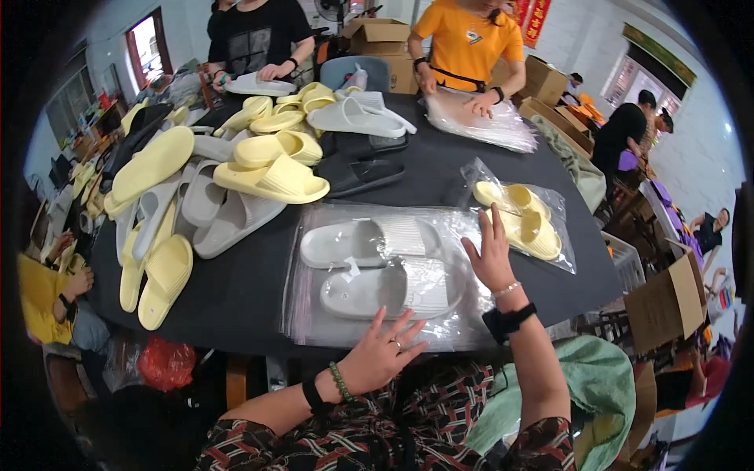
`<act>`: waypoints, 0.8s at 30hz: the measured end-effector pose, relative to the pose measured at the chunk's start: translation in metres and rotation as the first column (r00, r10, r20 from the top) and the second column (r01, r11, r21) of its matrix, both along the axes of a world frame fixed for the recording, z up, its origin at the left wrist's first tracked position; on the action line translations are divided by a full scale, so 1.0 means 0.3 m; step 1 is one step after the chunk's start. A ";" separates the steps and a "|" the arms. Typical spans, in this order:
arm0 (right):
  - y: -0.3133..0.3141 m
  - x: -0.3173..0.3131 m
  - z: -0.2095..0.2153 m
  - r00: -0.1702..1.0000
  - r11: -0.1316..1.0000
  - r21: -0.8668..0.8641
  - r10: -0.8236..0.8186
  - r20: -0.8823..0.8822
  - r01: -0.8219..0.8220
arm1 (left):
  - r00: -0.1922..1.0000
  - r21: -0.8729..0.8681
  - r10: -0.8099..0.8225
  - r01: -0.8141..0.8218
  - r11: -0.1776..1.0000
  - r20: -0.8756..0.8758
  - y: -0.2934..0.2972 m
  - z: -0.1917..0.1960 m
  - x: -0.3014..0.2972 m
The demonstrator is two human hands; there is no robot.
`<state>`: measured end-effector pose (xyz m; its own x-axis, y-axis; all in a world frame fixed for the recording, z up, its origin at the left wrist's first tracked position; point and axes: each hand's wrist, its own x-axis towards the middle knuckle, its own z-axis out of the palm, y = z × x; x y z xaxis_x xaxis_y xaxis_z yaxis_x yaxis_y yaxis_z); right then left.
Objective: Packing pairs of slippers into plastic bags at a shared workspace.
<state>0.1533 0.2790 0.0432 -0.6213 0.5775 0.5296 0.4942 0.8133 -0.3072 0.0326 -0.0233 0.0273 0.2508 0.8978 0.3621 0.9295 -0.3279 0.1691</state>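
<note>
A pair of grey slippers (349, 295) lies side by side under transparent plastic, on a stack of flat plastic bags (300, 310) in front of me. My left hand (377, 353) is open, fingers spread at the near edge of the stack, beside the lower slipper. At the right edge, my right hand (492, 255) is also open, its fingers pointing away from me. Just beyond that hand, a pair of yellow slippers (536, 234) lies in a transparent bag. Neither hand grips anything; whether the fingertips press on the plastic is hard to tell.
A heap of yellow slippers (275, 180), grey slippers (236, 224) and black slippers (361, 174) covers the left of the dark table (440, 177). Across it, a person in orange (470, 47) handles plastic bags (479, 122); another in black (259, 39) handles a slipper. Boxes (666, 306) stand right.
</note>
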 end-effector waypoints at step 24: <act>-0.195 0.259 -0.042 0.757 0.926 -0.345 0.335 0.561 -0.154 | 0.984 -0.330 0.061 -0.003 0.944 0.164 0.181 0.015 -0.619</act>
<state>0.2310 0.2204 0.0306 -0.8956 0.4188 -0.1496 0.4437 0.8651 -0.2341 -0.1530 0.0311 0.0317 0.1803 0.9803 0.0811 0.8865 -0.1976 0.4184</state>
